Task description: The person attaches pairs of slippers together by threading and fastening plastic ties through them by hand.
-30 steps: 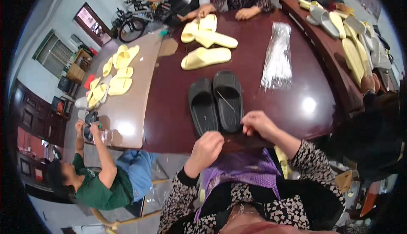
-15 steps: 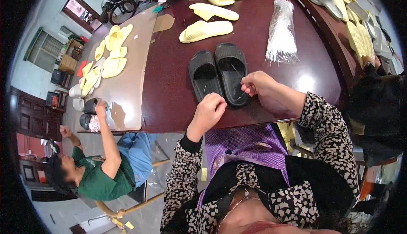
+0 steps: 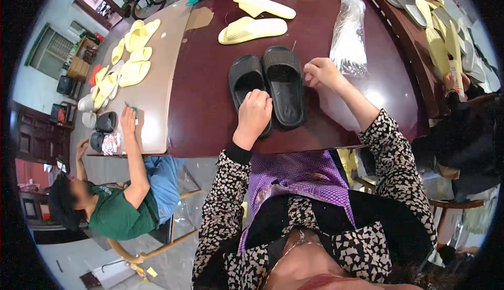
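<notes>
Slippers (image 3: 286, 103), two and black, lie side by side at the centre of the frame, straps toward the top and heels toward the lower edge of the dark red table (image 3: 202, 101), probably so both sit within easy reach. The left hand (image 3: 255, 109) covers part of the left one, fingers curled narrow, perhaps steadying it; I cannot tell whether they hold anything. The right hand (image 3: 321, 73) is just beside the other slipper, fingers drawn together; whether something thin sits between them cannot be told. One clear bag of white strands (image 3: 348, 38) lies upper right, apparently kept handy. Two yellow slippers (image 3: 253, 30) lie upper centre, beyond the black pair.
</notes>
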A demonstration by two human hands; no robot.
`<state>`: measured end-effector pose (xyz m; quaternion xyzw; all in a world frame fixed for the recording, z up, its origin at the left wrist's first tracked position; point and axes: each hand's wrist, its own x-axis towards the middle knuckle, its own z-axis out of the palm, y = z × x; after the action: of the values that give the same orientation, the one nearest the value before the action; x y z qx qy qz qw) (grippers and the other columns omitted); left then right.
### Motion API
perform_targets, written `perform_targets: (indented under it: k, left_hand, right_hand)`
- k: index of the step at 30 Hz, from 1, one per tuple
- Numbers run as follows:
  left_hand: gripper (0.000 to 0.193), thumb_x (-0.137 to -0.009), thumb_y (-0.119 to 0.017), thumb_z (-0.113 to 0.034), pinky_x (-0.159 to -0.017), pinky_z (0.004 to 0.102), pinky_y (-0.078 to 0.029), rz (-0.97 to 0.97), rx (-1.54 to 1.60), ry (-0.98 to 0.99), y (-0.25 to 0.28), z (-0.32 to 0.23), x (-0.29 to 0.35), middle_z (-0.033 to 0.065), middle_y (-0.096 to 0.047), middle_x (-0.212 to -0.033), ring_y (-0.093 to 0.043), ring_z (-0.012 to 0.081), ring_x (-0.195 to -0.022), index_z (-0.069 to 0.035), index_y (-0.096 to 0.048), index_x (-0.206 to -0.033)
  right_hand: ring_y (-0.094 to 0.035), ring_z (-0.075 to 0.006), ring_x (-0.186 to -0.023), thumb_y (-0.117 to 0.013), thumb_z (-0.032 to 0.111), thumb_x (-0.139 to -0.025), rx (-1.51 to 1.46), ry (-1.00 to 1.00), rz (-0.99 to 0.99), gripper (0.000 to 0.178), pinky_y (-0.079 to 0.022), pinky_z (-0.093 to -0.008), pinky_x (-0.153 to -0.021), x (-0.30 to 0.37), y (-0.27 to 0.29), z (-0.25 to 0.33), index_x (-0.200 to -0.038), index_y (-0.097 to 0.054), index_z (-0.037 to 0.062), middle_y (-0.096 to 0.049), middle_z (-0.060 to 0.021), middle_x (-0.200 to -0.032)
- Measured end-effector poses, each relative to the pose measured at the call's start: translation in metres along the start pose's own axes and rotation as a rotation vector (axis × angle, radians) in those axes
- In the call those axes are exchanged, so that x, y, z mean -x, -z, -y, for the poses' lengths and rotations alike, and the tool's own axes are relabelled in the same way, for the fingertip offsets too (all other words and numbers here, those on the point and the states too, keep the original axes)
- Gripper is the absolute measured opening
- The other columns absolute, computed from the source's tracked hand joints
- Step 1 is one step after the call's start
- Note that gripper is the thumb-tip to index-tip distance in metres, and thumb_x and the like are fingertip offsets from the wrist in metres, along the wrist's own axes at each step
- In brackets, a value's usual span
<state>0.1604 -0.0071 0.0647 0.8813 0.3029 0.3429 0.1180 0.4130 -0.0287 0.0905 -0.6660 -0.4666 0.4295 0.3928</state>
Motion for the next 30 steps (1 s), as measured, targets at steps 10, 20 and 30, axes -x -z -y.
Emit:
perform_targets:
  k: [10, 20, 30]
  left_hand:
    - [0.002, -0.083, -0.054, -0.002, -0.077, 0.0404, -0.046, -0.059, 0.113, -0.049, -0.017, 0.037, -0.009, 0.0170, -0.056, -0.091, -0.056, 0.0349, -0.087, 0.000, -0.054, -0.084]
    - [0.005, -0.084, -0.052, -0.003, -0.076, 0.0406, -0.045, -0.048, 0.194, 0.024, -0.021, 0.053, -0.013, 0.0182, -0.054, -0.088, -0.055, 0.0366, -0.086, 0.001, -0.053, -0.087]
    - [0.008, -0.085, -0.049, -0.003, -0.078, 0.0423, -0.045, -0.079, 0.205, -0.025, -0.024, 0.055, -0.025, 0.0198, -0.056, -0.092, -0.054, 0.0389, -0.090, 0.002, -0.054, -0.090]
  right_hand:
    - [-0.060, -0.0229, -0.050, -0.057, 0.032, -0.088, 0.389, -0.189, -0.162, 0.037, -0.048, -0.0345, -0.043, -0.107, 0.002, 0.003, -0.080, -0.065, -0.0037, -0.062, -0.0120, -0.063]
    - [-0.065, -0.0238, -0.069, -0.068, 0.025, -0.076, 0.580, 0.358, -0.343, 0.026, -0.051, -0.0345, -0.067, -0.144, -0.019, -0.018, -0.085, -0.068, 0.0008, -0.067, -0.0128, -0.073]
    - [-0.061, -0.0136, -0.078, -0.063, 0.011, -0.079, 0.329, 0.734, 0.161, 0.010, -0.049, -0.0295, -0.075, -0.155, -0.077, 0.040, -0.086, -0.067, 0.0047, -0.068, -0.0059, -0.083]
